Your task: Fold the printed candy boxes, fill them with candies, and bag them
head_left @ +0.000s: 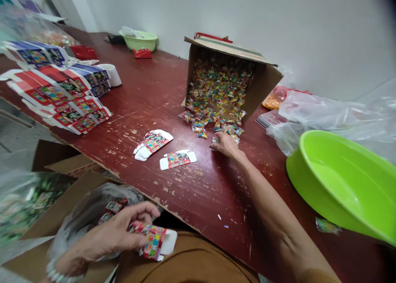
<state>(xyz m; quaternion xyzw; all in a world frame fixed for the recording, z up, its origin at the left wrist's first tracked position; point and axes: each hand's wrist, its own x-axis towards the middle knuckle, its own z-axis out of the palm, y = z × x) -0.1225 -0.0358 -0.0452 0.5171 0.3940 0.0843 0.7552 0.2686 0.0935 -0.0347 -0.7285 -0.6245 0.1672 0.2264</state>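
My left hand [123, 229], with a beaded bracelet at the wrist, is closed around a small printed candy box [153, 239] in front of my body. The box's white end flap stands open toward the right. Across the table, my right hand [227, 145] has its fingers bent down on a small clear candy packet [213, 142] at the front of the spilled packets. Behind it, a cardboard carton [262, 85] lies on its side, with many colourful wrapped candies [216, 85] inside and spilling out. Flat printed boxes [154, 142] lie in a fanned stack, and a single flat box [178, 159] is beside them.
Bundled printed cartons [62, 93] are stacked at the left. A green basin [340, 184] stands at the right, by plastic bags [328, 114]. A pale green bowl [139, 39] and red tape dispenser [142, 53] sit farther back. A bag-lined box [93, 217] is below the table edge.
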